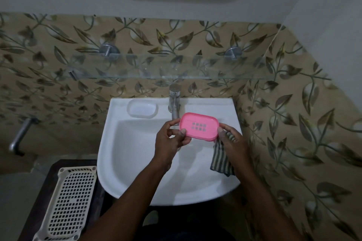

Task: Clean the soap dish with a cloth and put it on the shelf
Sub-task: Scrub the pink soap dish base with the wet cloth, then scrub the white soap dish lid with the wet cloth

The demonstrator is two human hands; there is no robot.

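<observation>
View: head camera, looking down over the sink [137, 162].
Soap dish: pink soap dish [198, 126], oval, with two rows of small drain slots in its floor; held in the air above the basin, open side up, tilted a little toward the camera, just in front of the tap [174, 101].
Left hand: left hand [169, 143] at the dish's left end; grip narrow, thumb on the near-left rim, fingers curled round behind the end.
Right hand: right hand [234, 141] at the dish's right end; thumb against the right rim, grip closed on the cloth.
Cloth: striped cloth [221, 159], gathered under the right palm, the loose part hanging down over the basin's right side; whether it touches the dish's underside cannot be told.
Dish vs. grip: dish spans the gap between the two hands, each holding one short end.
Shelf: glass shelf [176, 72] on the tiled wall, above the tap and well apart from the dish.
Surroundings: moulded soap recess [142, 110] on the sink rim left of the tap; perforated plastic basket [70, 201] at lower left.
</observation>
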